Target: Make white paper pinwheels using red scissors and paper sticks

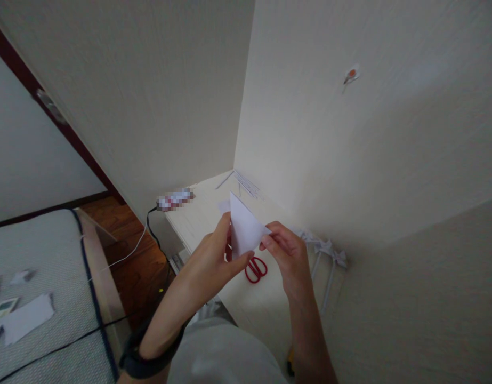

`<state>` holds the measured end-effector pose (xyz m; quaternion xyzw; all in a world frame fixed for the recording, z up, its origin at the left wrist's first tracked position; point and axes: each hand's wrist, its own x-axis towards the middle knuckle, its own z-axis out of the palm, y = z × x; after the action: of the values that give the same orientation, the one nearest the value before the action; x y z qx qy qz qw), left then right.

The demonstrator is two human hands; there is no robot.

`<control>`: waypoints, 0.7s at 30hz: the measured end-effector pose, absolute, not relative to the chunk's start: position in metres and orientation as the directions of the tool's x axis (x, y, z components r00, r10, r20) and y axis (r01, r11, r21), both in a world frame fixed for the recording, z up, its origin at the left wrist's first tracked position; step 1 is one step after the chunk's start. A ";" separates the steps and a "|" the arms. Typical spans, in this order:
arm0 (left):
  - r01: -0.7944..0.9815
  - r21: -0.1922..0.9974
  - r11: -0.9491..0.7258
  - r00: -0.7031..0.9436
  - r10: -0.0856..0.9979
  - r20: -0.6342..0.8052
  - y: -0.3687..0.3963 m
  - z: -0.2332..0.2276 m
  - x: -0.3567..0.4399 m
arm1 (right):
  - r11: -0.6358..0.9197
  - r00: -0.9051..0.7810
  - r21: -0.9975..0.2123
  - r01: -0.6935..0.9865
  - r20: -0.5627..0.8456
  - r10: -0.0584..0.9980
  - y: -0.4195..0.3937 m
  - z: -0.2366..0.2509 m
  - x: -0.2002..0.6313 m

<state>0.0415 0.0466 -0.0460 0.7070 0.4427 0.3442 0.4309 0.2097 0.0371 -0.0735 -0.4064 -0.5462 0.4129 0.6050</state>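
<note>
A folded white paper triangle is held up over the white tabletop, between both hands. My left hand grips its left side and lower edge, thumb across the bottom. The fingertips of my right hand pinch its right corner. Just below the paper lie scissors with red handles; their blades are hidden from me. Another pale paper piece shows behind the triangle's left edge.
Thin white paper sticks lie in the table's far corner, against the walls. Folded paper shapes on stems rest at the right. A power strip with cables sits at the left edge. Paper scraps lie on a mattress.
</note>
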 end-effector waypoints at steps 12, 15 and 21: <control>0.283 0.941 -0.185 0.447 0.894 0.041 0.044 -0.043 0.047 | 0.257 0.070 -0.952 -0.168 0.249 0.966 0.030 -0.069 0.205; 0.286 0.937 -0.200 0.465 0.884 0.046 0.045 -0.045 0.047 | 0.227 0.012 -0.962 -0.149 0.228 0.974 0.029 -0.066 0.208; 0.302 0.922 -0.241 0.505 0.861 0.060 0.045 -0.043 0.047 | 0.242 0.068 -0.957 -0.160 0.234 0.970 0.030 -0.068 0.212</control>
<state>0.0470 0.0450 -0.0426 0.7294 0.3986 0.2977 0.4695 0.2125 0.0303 -0.0682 -0.4044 -0.5006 0.4643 0.6085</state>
